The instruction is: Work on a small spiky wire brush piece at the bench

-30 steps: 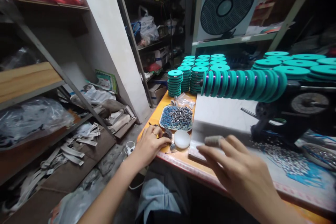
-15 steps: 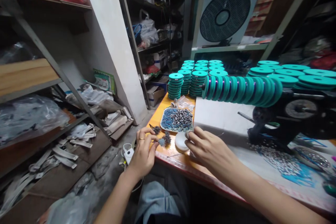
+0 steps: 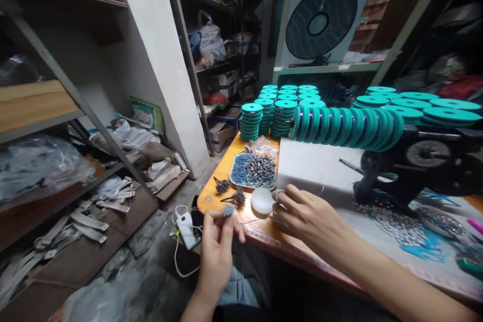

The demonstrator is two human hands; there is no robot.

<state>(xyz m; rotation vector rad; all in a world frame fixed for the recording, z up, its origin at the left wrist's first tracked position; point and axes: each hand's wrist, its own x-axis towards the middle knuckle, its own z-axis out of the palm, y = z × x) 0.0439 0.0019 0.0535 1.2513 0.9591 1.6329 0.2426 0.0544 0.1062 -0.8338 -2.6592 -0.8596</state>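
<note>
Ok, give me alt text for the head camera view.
A person's left hand holds a small grey-blue bristly tuft at an orange tabletop; the right hand is beside a round white disc. Behind are a white-rimmed tray of dark and blue pieces and stacked turquoise spools.

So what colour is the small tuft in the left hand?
The small tuft in the left hand is greyish blue; the head view shows it best.

tray (image 3: 252, 187) on table (image 3: 208, 196) | spools (image 3: 251, 122) behind tray | disc (image 3: 261, 201) before tray | machine (image 3: 400, 175) right of tray
</note>
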